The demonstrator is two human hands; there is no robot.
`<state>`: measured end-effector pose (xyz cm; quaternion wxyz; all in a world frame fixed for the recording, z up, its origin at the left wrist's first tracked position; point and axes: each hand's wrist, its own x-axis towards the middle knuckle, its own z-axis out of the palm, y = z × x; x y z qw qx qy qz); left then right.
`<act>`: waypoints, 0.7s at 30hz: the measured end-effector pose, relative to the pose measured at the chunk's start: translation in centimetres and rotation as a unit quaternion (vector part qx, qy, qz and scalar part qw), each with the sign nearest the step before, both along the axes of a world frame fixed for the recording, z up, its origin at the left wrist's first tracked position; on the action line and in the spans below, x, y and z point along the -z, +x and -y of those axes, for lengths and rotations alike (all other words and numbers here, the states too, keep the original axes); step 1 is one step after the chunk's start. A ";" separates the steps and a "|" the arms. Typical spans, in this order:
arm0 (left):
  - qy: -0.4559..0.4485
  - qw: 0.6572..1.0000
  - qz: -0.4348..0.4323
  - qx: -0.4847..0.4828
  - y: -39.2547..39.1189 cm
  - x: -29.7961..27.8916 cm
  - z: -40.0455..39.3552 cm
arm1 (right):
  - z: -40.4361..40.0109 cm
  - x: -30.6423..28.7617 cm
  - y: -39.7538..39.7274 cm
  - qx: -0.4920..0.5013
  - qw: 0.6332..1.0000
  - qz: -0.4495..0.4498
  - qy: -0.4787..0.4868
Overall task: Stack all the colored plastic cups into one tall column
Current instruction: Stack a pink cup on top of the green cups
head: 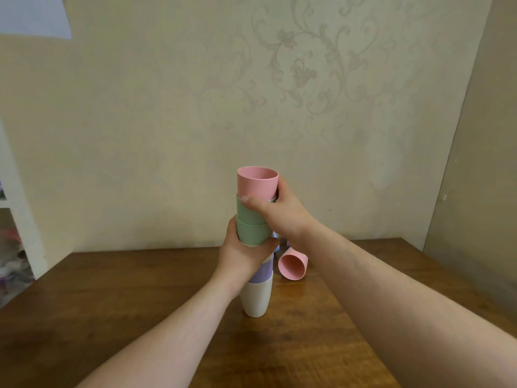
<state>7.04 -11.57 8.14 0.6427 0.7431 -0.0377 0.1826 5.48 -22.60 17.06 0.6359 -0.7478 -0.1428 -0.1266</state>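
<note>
A column of nested cups stands on the wooden table (140, 289): a cream cup (256, 299) at the bottom, a purple cup (263, 273) above it, two green cups (251, 222), and a pink cup (256, 182) on top. My left hand (240, 253) wraps around the column's middle, below the green cups. My right hand (275, 211) grips the base of the top pink cup where it enters the upper green cup. Another pink cup (292, 266) lies on its side just right of the column. Something bluish (277, 242) shows behind my right wrist, mostly hidden.
A patterned beige wall (251, 107) rises right behind the table. A white shelf (16, 219) with blurred items stands at the left. A plain wall panel (481, 163) closes the right side.
</note>
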 end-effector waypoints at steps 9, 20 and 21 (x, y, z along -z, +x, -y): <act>-0.024 0.999 0.047 -0.003 0.9 1.2 -0.6 | 5.0 2.0 2.6 0.044 0.993 -0.070 0.081; -0.033 0.998 0.045 0.027 3.7 2.0 -0.6 | 10.9 12.6 8.3 0.033 0.736 -0.050 -0.675; -0.035 0.998 0.045 0.029 3.7 2.0 -0.7 | 10.7 13.2 8.5 0.037 0.725 -0.040 -0.686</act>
